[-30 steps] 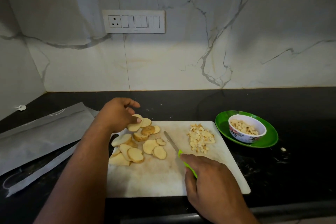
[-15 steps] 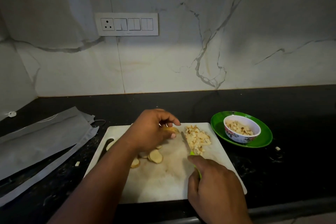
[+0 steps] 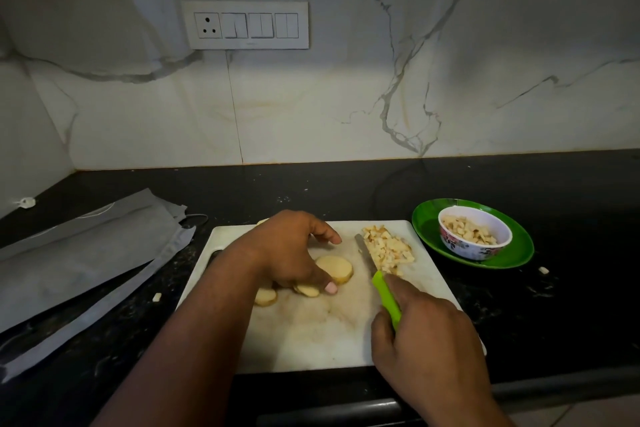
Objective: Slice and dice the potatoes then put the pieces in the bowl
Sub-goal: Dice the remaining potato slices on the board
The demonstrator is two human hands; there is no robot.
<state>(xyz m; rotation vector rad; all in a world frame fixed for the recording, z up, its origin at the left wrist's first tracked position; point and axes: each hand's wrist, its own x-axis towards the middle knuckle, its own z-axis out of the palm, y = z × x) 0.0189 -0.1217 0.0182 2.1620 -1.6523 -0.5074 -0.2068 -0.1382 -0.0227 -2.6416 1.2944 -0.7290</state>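
A white cutting board (image 3: pixel 311 333) lies on the black counter. A stack of round potato slices (image 3: pixel 335 267) sits mid-board. My left hand (image 3: pixel 287 250) arches over the stack, thumb at its near edge, forefinger lifted clear. More slices (image 3: pixel 265 296) show partly under that hand. My right hand (image 3: pixel 426 333) grips a knife by its green handle (image 3: pixel 388 298). The blade (image 3: pixel 363 251) lies along the left side of a pile of diced potato (image 3: pixel 388 250). To the right, a floral bowl (image 3: pixel 464 250) holding diced pieces stands on a green plate (image 3: pixel 516 253).
Grey plastic pouches (image 3: pixel 86 246) lie on the counter left of the board. Stray potato bits lie on the counter, one (image 3: pixel 543 270) right of the plate and one (image 3: pixel 157 296) left of the board. A marble wall with a switch panel (image 3: pixel 246 25) stands behind.
My left hand carried slices from the board's left side toward the middle and set them down as a stack. The knife moved up against the diced pile.
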